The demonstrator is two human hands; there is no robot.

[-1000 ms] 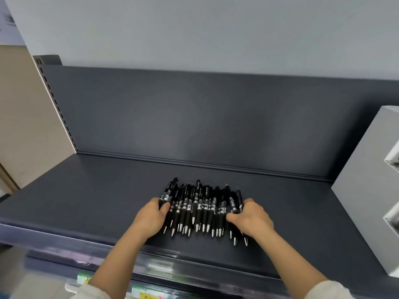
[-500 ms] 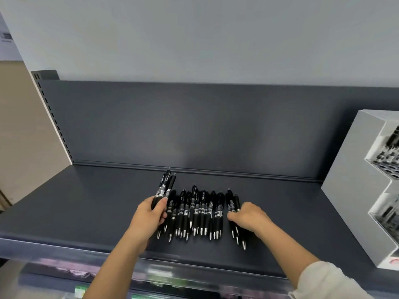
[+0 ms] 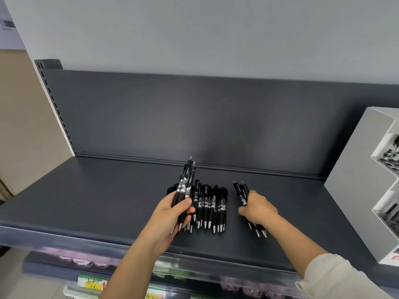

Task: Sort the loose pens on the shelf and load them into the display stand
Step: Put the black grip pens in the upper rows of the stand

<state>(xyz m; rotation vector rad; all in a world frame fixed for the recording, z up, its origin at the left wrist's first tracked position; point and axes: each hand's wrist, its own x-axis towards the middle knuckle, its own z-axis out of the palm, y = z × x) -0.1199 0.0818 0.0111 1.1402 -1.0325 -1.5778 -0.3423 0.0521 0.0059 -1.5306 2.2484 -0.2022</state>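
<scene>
In the head view, a bundle of pens (image 3: 185,184) is gripped in the curled fingers (image 3: 189,210) of the left hand (image 3: 170,216), raised off the shelf (image 3: 97,201). A smaller clutch of pens (image 3: 241,192) is held by the right hand (image 3: 258,210), its fingers curled round them. Between both sets of fingers, a row of pens (image 3: 210,209) lies loose. Sorting seems to be in hand; next, a carry to the display stand (image 3: 354,190), well right of the right fingers, is likely called for.
</scene>
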